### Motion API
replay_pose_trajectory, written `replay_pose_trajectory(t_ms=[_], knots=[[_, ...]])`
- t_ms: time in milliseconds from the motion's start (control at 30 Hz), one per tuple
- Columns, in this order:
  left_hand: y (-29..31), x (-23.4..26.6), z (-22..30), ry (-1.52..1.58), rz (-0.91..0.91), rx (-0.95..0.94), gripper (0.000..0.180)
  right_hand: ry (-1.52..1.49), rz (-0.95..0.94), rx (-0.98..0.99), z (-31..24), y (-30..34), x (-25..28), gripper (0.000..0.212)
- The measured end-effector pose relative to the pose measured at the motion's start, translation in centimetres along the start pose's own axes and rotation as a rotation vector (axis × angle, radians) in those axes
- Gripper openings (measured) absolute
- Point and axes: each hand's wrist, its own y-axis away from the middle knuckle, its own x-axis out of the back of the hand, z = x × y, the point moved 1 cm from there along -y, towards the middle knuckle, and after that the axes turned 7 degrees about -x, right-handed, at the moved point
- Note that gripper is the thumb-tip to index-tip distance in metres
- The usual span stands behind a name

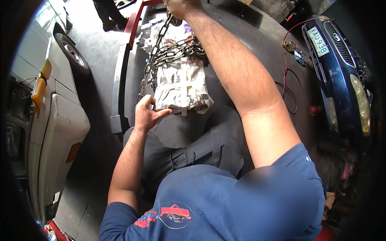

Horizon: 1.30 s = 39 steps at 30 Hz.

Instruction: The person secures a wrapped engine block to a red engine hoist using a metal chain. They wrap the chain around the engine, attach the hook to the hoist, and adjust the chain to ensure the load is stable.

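Observation:
A bundle (179,86) wrapped in printed paper and bound with pale tape lies in front of my knees. A dark metal chain (173,56) is looped in several turns around its far part. At its near left corner my left hand (146,114) is closed, thumb lying along the near edge and fingers curled in. One length of chain runs along the bundle's left side down to this hand. My right hand (181,7) reaches to the far end, closed at the chain's upper length by a dark metal piece; the top edge of the picture cuts it off.
A black bar with a red part (130,34) stands left of the bundle. Farther left is a white vehicle (64,116) with a wheel. A blue car front (333,60) is on the right, near a red hose (284,72). Another person's legs (109,15) show at the far left.

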Motion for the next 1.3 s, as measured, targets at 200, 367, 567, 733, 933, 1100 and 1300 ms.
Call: replay_pose_trajectory(t_ms=[200,367,567,733,933,1100,1300], knots=[[0.1,0.0,0.7,-0.002,0.057,-0.018,0.066,-0.042,0.013,-0.029,-0.5,0.5,0.0,0.026],[0.3,0.2,1.5,0.032,0.067,0.027,0.065,-0.193,-0.038,-0.228,0.3,1.0,0.1,0.029],[0.3,0.3,0.4,-0.092,-0.188,-0.004,0.062,0.013,-0.034,0.065,2.8,0.9,0.0,0.016],[1.9,-0.4,-1.0,-0.175,-0.207,-0.295,0.086,0.049,-0.07,0.104,3.5,0.3,0.4,0.019],[0.1,1.9,-1.3,-0.151,-0.484,-0.111,0.063,-0.089,-0.007,0.232,3.3,0.6,0.7,0.021],[-2.5,4.3,-0.9,-0.054,-0.597,-0.087,0.043,0.029,-0.139,0.038,3.3,0.4,1.5,0.02],[-0.1,4.8,-2.5,0.599,-0.57,0.193,0.07,0.268,-0.146,-0.064,3.8,0.1,1.8,0.034]])
